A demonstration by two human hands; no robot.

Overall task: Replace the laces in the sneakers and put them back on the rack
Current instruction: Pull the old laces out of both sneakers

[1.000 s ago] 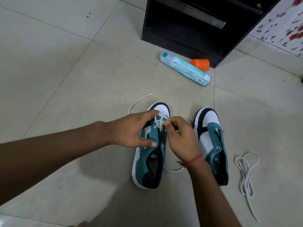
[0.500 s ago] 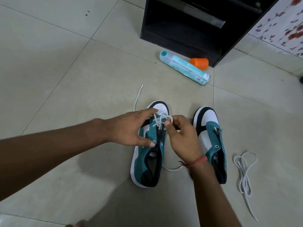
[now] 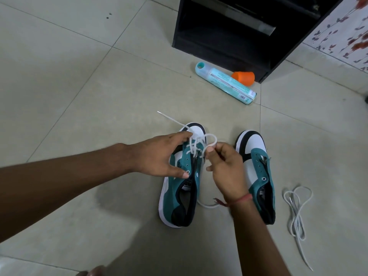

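The white cotton lace (image 3: 201, 145) crosses the front eyelets of the teal suede sneaker (image 3: 180, 188) on the floor. The right hand (image 3: 227, 168) pinches its loop to pull slack; the left hand (image 3: 161, 156), fingers spread, steadies the shoe.

Soft, even indoor light, faint shadows beneath the arms, wide-angle bending at edges, slight blur bottom left.

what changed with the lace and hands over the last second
The lace's free end swung from a curl left of the toe to a straight line. The right hand keeps pinching the lace; the left hand stays on the left sneaker. Right sneaker and spare lace unmoved.
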